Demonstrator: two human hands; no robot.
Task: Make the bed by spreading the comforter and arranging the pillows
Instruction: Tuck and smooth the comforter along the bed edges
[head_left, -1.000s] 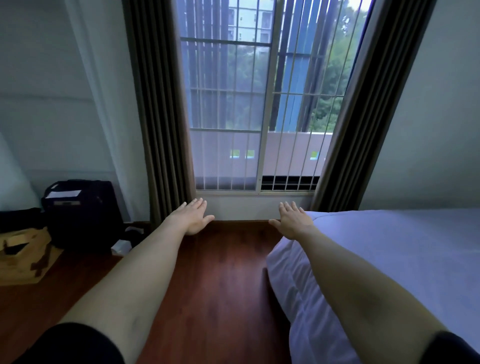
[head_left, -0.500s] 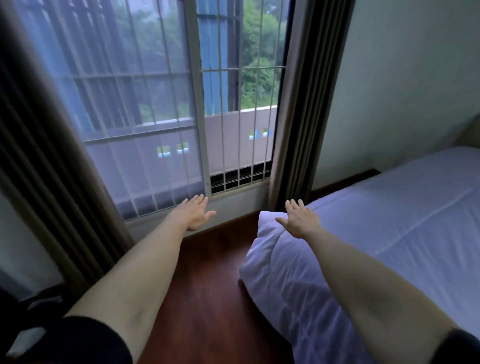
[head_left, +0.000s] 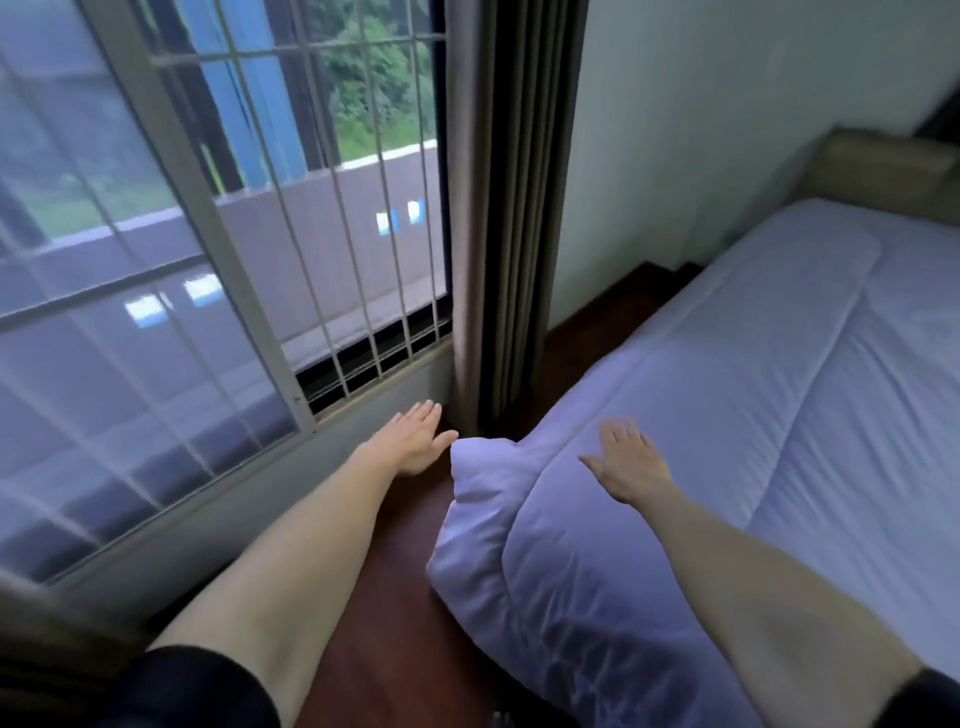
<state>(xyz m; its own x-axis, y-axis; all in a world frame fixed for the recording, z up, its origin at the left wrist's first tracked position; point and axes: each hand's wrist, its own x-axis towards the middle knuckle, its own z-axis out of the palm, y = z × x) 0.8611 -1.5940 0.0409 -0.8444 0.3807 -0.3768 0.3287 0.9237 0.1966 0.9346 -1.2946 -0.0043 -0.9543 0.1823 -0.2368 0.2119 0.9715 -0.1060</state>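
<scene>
Both hands are reaching out flat, grasping nothing: the right hand is hovering over the comforter, stretching toward two o'clock, while the left hand is lying beside its corner at nine o'clock.

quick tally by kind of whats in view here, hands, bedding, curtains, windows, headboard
hands: 2, left hand and right hand, both open and holding nothing
comforter: 1, spread over the bed
curtain: 1 beside the window, plus part of another at the lower left edge
window: 1, barred
headboard: 1
pillows: 0 in view
total: 6
</scene>
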